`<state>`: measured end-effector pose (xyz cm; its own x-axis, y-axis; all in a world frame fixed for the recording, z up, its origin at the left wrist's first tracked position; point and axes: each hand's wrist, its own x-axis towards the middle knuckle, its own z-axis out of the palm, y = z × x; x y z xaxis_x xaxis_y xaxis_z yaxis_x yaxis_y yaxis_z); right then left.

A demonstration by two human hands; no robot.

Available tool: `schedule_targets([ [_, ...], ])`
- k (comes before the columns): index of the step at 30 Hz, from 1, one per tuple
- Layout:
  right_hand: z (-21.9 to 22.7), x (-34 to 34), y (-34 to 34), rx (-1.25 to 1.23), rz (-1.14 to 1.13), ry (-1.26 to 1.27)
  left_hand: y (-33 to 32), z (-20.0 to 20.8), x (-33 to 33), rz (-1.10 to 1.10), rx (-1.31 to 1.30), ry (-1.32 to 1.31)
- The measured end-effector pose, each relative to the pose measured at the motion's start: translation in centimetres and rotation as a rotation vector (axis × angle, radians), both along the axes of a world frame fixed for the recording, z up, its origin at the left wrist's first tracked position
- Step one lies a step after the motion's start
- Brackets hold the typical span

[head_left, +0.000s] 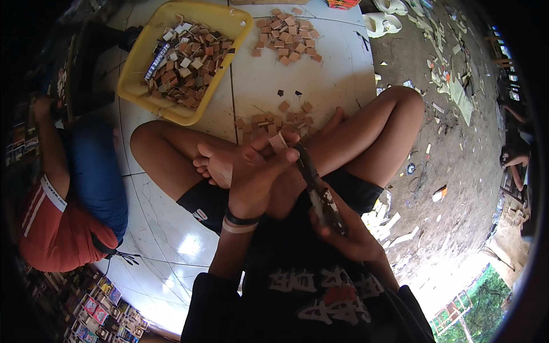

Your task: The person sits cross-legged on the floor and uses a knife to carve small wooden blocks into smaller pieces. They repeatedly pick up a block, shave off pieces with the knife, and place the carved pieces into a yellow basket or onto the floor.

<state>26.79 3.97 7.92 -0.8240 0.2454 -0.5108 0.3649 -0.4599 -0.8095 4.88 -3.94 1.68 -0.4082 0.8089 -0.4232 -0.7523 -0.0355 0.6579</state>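
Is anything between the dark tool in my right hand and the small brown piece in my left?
Yes, in this view: the thumb and a fingertip of your left hand lie between the small brown piece and the upper end of the dark tool in your right hand. Nothing else visible.

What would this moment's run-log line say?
left hand: pinching small brown piece | right hand: gripping dark tool | nearby: loose floor pile, yellow tub

A black shirt (pixel 266 311) with black sleeves (pixel 209 306) carries large pale lettering (pixel 293 280) and a red patch (pixel 338 295). The shorts (pixel 363 194) are black, with a small white marking (pixel 199 215). A dark band (pixel 241 220) and a paler band (pixel 239 228) ring the left wrist; hands (pixel 255 171) and feet (pixel 218 166) are bare.
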Motion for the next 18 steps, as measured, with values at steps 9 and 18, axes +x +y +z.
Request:
schedule_targets([
  [9, 0.2, -0.2, -0.9, -0.527, -0.115, 0.137, 0.1, 1.2, -0.9, -0.036, -0.040, -0.004],
  [18, 0.9, -0.1, -0.3, -0.394, -0.089, 0.005, 0.2, 1.3, -2.3, -0.035, -0.122, 0.169],
])
